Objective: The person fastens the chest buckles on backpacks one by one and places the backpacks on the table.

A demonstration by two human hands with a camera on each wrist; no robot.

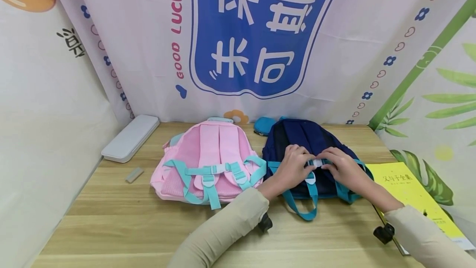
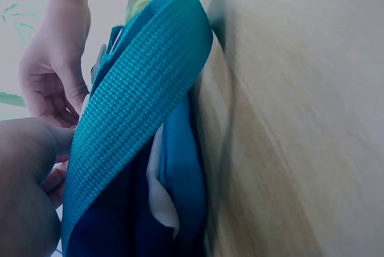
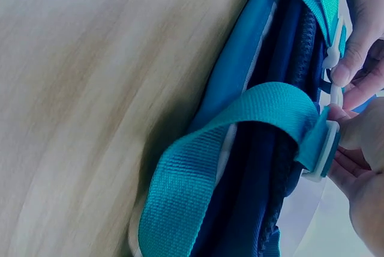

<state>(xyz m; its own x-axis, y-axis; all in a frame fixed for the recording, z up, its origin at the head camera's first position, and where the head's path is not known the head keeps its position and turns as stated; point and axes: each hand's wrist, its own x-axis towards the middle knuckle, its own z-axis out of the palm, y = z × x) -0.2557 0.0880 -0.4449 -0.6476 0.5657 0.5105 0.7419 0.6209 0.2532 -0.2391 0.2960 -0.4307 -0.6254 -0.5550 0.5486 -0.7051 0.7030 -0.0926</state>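
A navy backpack (image 1: 297,131) with teal straps lies back side up on the table. Across its shoulder straps runs a chest strap with a white buckle (image 1: 317,163). My left hand (image 1: 294,168) pinches the buckle's left end between thumb and fingers. From the other side, my right hand (image 1: 343,168) pinches its right end, the fingertips of both hands close together. In the left wrist view a broad teal strap (image 2: 138,95) covers part of the fingers. The right wrist view shows a white strap adjuster (image 3: 324,149) beside the fingers.
Left of the navy bag lies a pink backpack (image 1: 219,144) with mint straps. A white case (image 1: 130,137) and a small grey eraser-like block (image 1: 134,175) are at the left. A blue pouch (image 1: 264,125) sits behind; a yellow book (image 1: 412,193) lies under my right forearm.
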